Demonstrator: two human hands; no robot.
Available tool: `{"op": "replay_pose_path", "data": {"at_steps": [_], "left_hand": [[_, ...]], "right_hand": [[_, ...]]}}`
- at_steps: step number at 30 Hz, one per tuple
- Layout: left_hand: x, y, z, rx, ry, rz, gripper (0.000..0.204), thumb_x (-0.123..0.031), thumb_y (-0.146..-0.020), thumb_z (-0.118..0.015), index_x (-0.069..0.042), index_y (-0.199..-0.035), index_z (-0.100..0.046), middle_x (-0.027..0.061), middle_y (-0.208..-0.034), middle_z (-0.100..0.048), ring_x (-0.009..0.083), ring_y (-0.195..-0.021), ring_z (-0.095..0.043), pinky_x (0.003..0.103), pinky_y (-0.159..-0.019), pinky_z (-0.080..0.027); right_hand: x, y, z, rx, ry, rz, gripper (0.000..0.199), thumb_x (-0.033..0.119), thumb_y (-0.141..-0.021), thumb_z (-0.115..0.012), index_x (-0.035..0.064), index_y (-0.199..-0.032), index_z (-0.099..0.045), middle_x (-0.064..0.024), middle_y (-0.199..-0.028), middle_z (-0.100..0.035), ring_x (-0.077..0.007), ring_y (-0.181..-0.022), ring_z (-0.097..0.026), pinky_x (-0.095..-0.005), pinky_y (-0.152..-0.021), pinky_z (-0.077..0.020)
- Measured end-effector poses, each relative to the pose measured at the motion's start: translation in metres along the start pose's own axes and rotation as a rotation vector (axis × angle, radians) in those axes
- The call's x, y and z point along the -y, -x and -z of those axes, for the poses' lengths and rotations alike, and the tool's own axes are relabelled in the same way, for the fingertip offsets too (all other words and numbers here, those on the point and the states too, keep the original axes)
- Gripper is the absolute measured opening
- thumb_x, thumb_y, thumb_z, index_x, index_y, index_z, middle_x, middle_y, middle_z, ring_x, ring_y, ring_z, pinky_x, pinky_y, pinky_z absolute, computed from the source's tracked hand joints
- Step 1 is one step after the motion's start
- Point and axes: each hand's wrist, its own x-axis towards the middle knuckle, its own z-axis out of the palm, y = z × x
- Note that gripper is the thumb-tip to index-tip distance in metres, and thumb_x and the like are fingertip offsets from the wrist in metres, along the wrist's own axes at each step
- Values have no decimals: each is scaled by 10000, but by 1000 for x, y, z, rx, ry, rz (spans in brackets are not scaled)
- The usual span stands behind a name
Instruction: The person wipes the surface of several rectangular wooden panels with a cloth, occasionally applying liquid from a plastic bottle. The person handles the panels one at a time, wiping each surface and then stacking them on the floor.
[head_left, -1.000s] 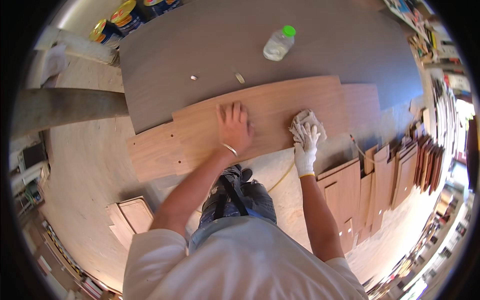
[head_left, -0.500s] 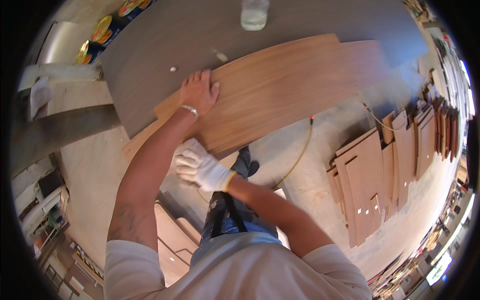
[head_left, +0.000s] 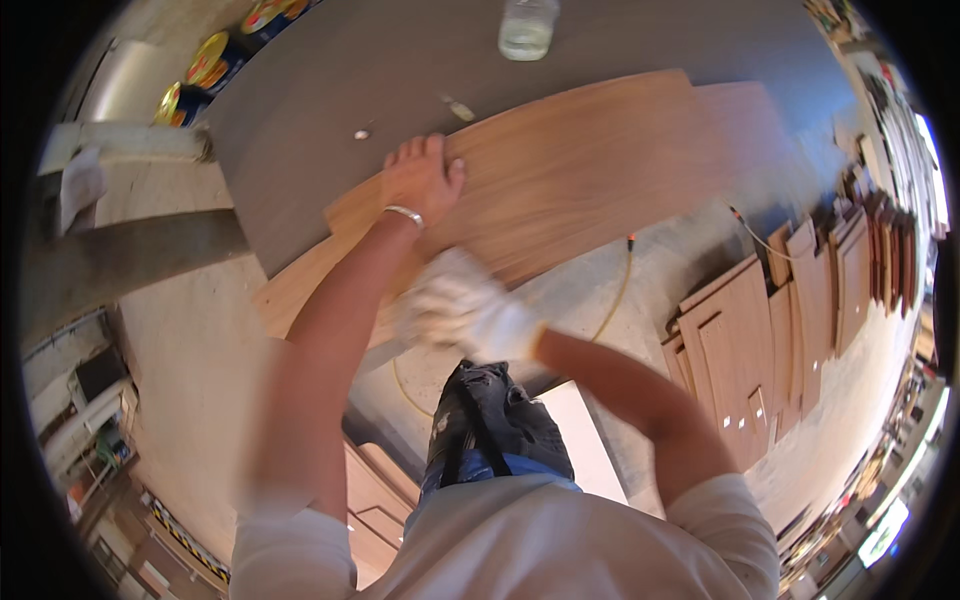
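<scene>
A long wood-grain panel [head_left: 590,150] with stepped ends lies on a grey-brown table [head_left: 290,160]. My left hand [head_left: 420,185], bare with a metal bracelet at the wrist, rests flat on the panel's top, fingers stretched toward its far edge. At the near edge is my right hand [head_left: 465,308] in a white knit glove, smeared by motion. Its fingers look curled in; whatever they hold is hidden. Beyond the panel lie a small pale tube-like piece [head_left: 458,108] and a small white bit [head_left: 362,132]. Farther back stands a clear jar [head_left: 528,30] with pale contents.
Several brown panels [head_left: 735,350] lean in stacks on the right. A yellow hose [head_left: 618,290] runs over the concrete floor near them. More cut panels [head_left: 375,510] lie low by my legs. Several dark cans with yellow lids [head_left: 208,62] stand at the far left, past a beam [head_left: 140,260].
My gloved right hand has moved rightward along the panel's near edge. My left hand stays flat at about the same spot on the panel, while the whole view has shifted slightly.
</scene>
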Motion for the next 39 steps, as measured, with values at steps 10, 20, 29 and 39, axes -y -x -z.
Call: {"op": "replay_pose_path", "data": {"at_steps": [10,20,29,39], "left_hand": [[13,1,-9,16,-30,-52,491,-351,-974,-575,-41,-1351,-515,202,-1250,-613,405,-1210,-573,534,-1042,-437],[-53,-10,52,237,-143,-25,477,-268,-994,-570,15,-1369,-487,254,-1281,-593,449,-1222,-541,541,-1046,-427],[19,6,-8,34,-31,-148,523,-211,-898,-596,40,-1335,-459,262,-1232,-553,462,-1178,-523,548,-1027,-395],[7,-3,-9,73,-10,-176,545,-194,-860,-571,77,-1317,-448,284,-1214,-531,479,-1155,-498,564,-1029,-370]], "right_hand": [[17,-41,-33,-133,-205,85,284,275,-796,-680,124,-1026,-751,-34,-1283,-673,-268,-1370,-515,-448,-1209,-359],[-147,200,172,-1082,-214,-1128,355,46,-820,-638,122,-1164,-679,-121,-1217,-588,-343,-1192,-524,-483,-1130,-371],[6,5,2,-591,26,-1277,677,188,-761,-734,124,-1414,-568,-200,-1483,-444,-524,-1426,-296,-757,-1188,-119],[-171,141,189,-992,491,-1496,543,146,-879,-633,85,-1417,-583,-231,-1490,-458,-452,-1435,-339,-696,-1207,-159]]}}
